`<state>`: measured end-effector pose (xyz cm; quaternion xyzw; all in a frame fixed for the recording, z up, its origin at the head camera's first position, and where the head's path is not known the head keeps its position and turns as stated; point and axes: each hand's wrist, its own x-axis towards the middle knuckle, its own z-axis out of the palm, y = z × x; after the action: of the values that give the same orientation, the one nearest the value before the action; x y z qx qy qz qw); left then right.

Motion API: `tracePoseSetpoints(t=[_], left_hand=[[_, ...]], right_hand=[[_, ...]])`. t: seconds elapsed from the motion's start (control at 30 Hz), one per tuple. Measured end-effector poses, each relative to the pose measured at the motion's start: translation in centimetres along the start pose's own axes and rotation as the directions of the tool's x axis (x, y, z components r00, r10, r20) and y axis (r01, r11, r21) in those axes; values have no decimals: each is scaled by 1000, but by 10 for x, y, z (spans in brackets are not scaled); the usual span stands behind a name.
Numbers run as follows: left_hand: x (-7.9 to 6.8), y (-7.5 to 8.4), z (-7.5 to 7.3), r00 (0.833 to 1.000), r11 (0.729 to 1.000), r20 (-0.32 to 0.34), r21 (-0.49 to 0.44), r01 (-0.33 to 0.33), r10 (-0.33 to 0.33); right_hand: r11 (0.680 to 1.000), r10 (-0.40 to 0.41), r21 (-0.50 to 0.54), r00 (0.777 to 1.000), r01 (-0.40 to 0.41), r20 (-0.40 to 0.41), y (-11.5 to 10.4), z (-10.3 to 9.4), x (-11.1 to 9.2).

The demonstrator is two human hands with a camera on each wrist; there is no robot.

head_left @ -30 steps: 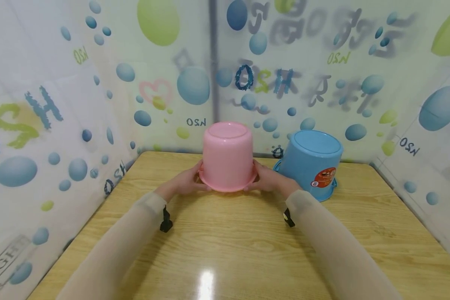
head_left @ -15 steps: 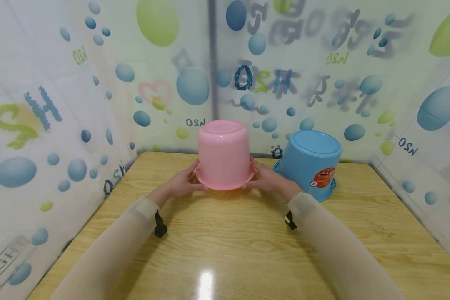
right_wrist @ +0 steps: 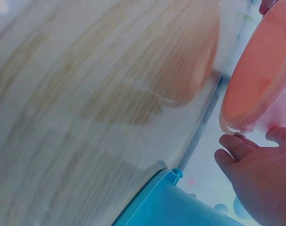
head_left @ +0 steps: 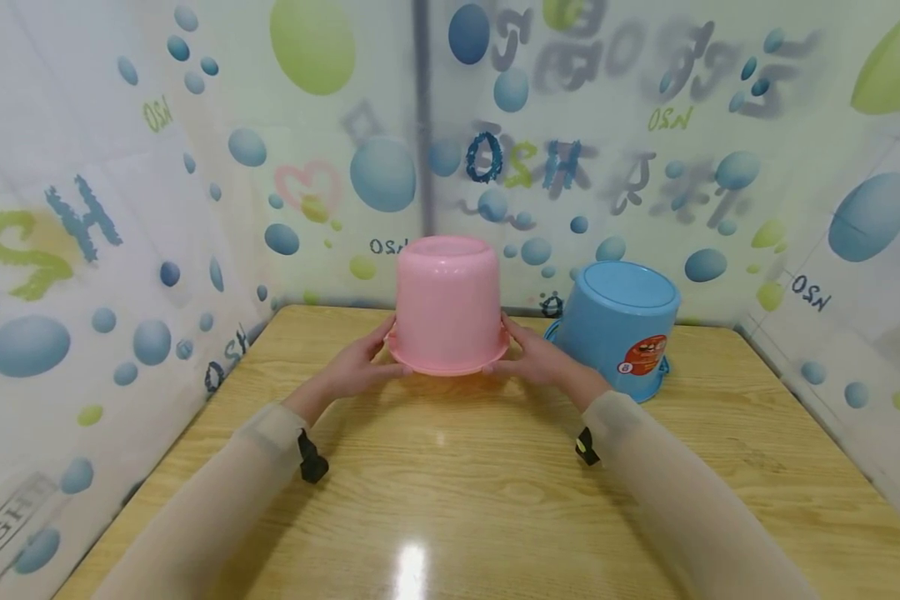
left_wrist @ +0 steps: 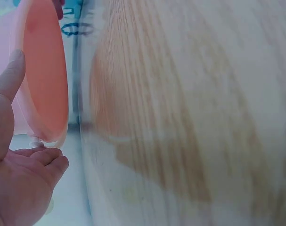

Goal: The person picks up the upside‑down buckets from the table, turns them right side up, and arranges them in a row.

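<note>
I had left grip (head_left: 354, 369) and right grip (head_left: 538, 358) clamped on upturned round pink plastic bucket (head_left: 447, 308) between them, wood-grained desk (head_left: 450, 467) below; likely carrying step, next needing level support.

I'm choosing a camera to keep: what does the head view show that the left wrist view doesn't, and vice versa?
Only the head view: the blue bucket, the pale sleeves and the upturned base of the pink bucket.
Only the left wrist view: the pink bucket's inside, through its open mouth.
Both: the pink bucket, the left hand, the table and the patterned wall.
</note>
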<state>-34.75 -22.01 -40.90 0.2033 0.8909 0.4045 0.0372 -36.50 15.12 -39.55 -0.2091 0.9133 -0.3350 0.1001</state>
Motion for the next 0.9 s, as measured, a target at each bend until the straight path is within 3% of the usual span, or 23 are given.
tracePoseSetpoints(t=[0.5, 0.9], left_hand=[[-10, 7, 0, 998, 997, -62, -80, -9, 4], [-14, 13, -1, 994, 982, -109, -188, -30, 10]], right_hand=[[996, -58, 69, 997, 62, -51, -9, 2, -11], [966, -178, 170, 977, 196, -118, -8, 3, -11]])
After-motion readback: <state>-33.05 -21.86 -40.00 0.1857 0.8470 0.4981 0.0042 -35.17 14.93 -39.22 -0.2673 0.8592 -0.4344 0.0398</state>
